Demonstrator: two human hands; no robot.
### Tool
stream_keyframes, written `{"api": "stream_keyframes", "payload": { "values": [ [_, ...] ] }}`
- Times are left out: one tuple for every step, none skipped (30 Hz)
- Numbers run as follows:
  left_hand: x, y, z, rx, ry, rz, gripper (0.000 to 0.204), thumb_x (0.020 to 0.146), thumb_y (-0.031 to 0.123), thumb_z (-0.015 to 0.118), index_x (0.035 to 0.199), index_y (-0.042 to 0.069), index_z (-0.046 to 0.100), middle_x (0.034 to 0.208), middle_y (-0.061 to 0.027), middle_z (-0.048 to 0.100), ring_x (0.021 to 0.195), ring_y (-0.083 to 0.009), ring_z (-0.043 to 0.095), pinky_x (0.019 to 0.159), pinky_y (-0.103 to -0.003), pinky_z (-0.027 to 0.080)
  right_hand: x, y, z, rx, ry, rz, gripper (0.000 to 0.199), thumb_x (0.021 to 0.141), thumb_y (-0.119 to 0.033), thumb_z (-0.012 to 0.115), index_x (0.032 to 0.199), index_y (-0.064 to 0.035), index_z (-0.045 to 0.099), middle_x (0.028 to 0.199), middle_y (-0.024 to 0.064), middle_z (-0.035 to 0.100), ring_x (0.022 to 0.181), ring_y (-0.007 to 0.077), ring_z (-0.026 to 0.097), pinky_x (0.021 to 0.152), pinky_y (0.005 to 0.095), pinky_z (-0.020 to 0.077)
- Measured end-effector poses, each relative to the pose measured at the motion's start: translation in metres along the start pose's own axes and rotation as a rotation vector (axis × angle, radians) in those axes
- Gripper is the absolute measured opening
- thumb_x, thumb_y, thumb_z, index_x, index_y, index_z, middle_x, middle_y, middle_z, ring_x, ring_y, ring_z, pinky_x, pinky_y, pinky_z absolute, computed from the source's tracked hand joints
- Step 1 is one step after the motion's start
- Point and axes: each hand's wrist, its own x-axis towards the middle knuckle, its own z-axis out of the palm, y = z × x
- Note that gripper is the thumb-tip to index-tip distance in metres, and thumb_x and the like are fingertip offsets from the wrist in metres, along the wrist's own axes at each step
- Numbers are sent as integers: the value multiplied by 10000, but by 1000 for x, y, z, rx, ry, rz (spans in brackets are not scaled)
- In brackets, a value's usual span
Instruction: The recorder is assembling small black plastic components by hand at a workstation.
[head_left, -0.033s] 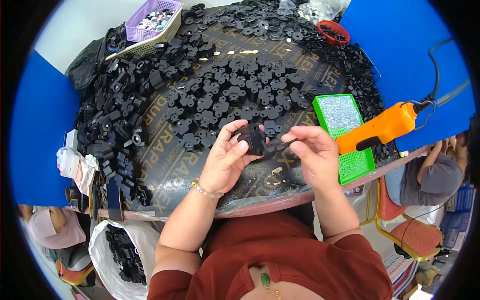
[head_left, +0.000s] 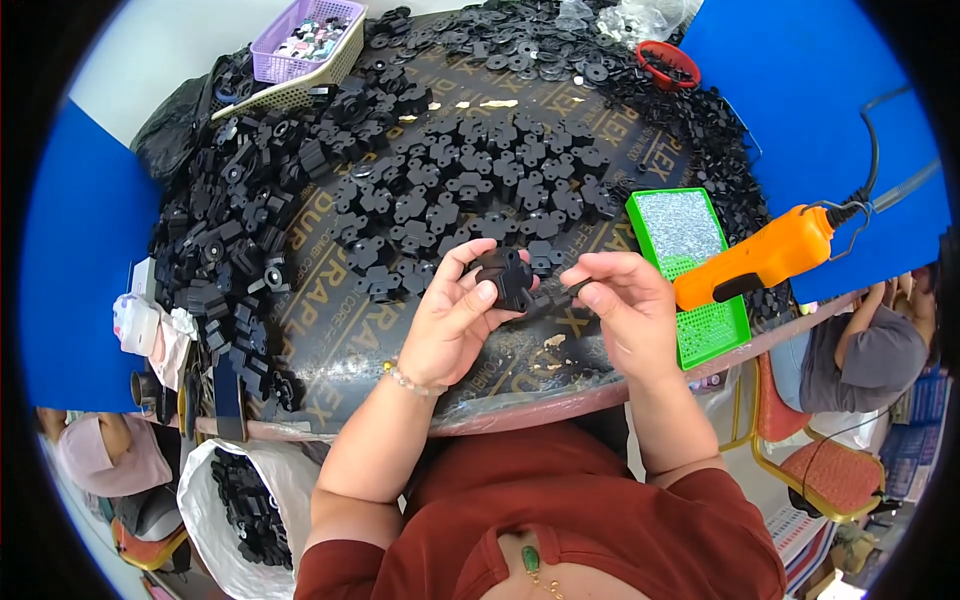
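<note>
My left hand (head_left: 440, 315) is closed around a black plastic housing (head_left: 508, 282), thumb in front and fingers behind, raised over the table's near half. To its right, my right hand (head_left: 635, 310) pinches a small dark piece (head_left: 579, 287) between thumb and fingertips, close to the housing; its exact kind is too small to make out. An orange electric screwdriver (head_left: 765, 255) lies across a green tray (head_left: 742, 335) just right of that hand, its nose hidden behind the hand. Similar black housings (head_left: 470, 190) stand grouped beyond both hands.
Piles of black parts (head_left: 230, 200) line the table's left and far sides. Silvery screws (head_left: 678, 222) fill the tray's far compartment. A red bowl (head_left: 668, 66) and a purple basket (head_left: 290, 50) stand farther back. A white sack (head_left: 205, 520) of parts is below left. People sit either side.
</note>
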Motion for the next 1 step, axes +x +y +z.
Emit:
{"api": "stream_keyframes", "payload": {
  "values": [
    [0, 1, -2, -22, -8, -10, 487, 979, 132, 584, 1413, 117, 363, 1367, -174, 537, 1213, -311, 572, 985, -463, 503, 0, -1, -1, 18, -4, 51, 261, 921, 33, 614, 1179, -9, 624, 1105, 130, 702, 1068, 211, 638, 1113, 366, 324]
  ]
}}
